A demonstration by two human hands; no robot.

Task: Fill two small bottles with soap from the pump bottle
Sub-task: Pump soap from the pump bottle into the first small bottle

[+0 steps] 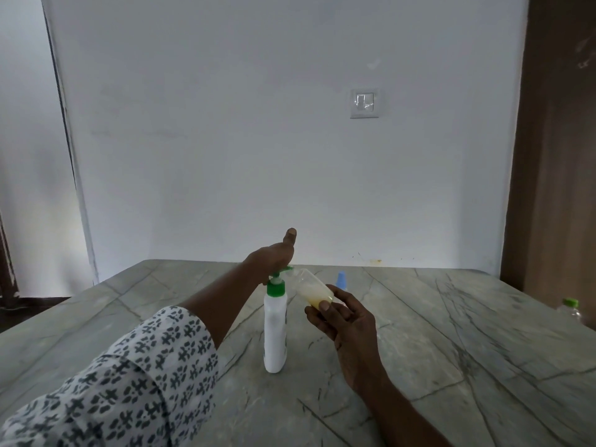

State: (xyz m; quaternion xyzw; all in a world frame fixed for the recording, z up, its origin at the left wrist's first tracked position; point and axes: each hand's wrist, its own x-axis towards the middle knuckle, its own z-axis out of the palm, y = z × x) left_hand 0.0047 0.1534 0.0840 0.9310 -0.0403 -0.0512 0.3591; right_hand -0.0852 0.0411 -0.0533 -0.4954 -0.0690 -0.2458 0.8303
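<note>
White pump bottle [275, 330] upright at centre frame on the marble table [451, 366], left hand [274, 256] flat on its green pump head, thumb raised, right hand [346, 321] gripping tilted small bottle [314, 288] mouth-to-spout, yellowish soap inside, blue-capped bottle [341, 280] just behind.

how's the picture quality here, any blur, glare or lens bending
Head view: dim, flat light; no hard shadows on the marble table. Wide-angle bending curves the left wall edge. The clear bottle at the right edge is smeared. The pump bottle and both hands are fairly sharp.
</note>
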